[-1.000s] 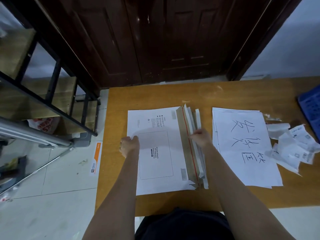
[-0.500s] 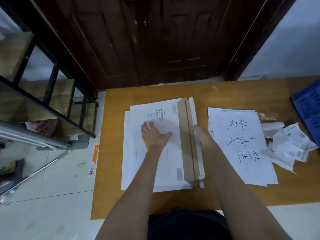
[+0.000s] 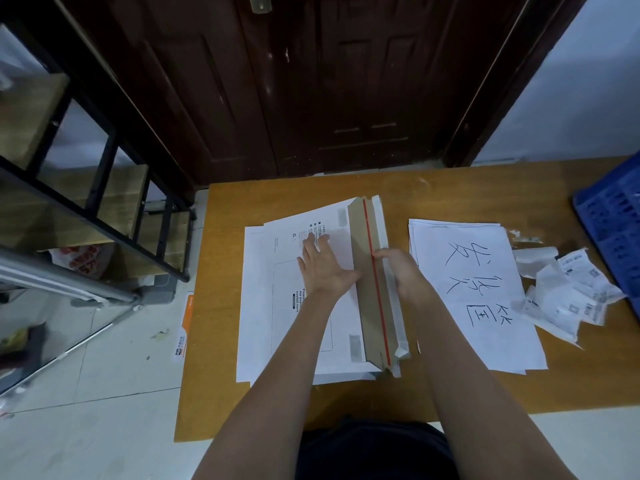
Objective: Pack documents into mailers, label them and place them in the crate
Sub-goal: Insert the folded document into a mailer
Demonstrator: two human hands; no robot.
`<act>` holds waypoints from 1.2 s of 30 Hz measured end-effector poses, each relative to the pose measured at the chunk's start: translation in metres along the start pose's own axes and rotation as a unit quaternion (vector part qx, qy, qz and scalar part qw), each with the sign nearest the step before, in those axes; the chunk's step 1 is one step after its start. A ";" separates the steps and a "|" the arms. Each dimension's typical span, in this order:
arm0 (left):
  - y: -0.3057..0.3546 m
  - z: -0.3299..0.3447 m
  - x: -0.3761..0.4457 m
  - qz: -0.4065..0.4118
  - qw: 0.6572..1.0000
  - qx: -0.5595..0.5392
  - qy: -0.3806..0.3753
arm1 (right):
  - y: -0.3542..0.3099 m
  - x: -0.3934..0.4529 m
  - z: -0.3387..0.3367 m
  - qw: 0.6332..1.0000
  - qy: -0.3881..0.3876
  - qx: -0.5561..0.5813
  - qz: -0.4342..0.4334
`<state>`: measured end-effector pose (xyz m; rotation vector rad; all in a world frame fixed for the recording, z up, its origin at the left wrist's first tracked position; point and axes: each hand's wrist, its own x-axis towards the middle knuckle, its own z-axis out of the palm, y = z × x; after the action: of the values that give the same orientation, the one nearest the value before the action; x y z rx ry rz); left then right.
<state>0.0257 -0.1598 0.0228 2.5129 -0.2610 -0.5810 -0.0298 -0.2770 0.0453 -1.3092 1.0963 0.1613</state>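
Orange-brown wooden table [image 3: 450, 188] before a dark door: one mailer is being closed.
At centre frame, the left hand [image 3: 325, 268] lies spread flat on the white cardboard mailer [image 3: 277, 306]; right of it, the right hand [image 3: 398, 271] pinches the brown flap with red strip [image 3: 372, 289]. The handwritten white sheets [image 3: 485, 299] lie beside, the blue plastic crate [image 3: 613, 223] at far right. If the mailer slides, the flap may seal crooked.

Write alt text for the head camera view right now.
A person's left hand presses flat on the top white mailer while the right hand holds its brown flap at the red strip. Handwritten sheets, crumpled labels and a blue crate lie to the right.
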 end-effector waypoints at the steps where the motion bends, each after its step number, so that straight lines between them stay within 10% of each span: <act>1: 0.001 -0.001 -0.001 0.007 1.000 -0.001 0.002 | 0.000 0.000 0.000 1.000 0.000 -0.003 -0.002; 10: 0.019 -0.001 -0.013 0.198 0.971 0.125 0.054 | -0.001 0.007 0.005 0.999 0.000 -0.043 -0.012; 18: 0.020 0.000 -0.011 0.079 0.995 0.028 0.054 | 0.002 0.012 0.002 0.989 0.076 -0.123 -0.045; 24: 0.018 -0.004 -0.011 0.098 0.991 0.026 0.090 | 0.016 0.011 0.012 0.834 0.267 -0.429 -0.222; 31: 0.019 0.003 -0.015 0.124 0.983 -0.032 0.129 | 0.001 0.008 0.043 0.920 -0.090 -0.341 -0.170; 36: 0.016 0.001 -0.026 0.147 0.980 -0.044 0.124 | -0.012 -0.002 0.052 0.988 -0.131 0.077 0.010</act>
<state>0.0015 -0.1659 0.0403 2.3707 -0.4889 -0.1554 0.0052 -0.2373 0.0478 -1.1048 0.8795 0.2521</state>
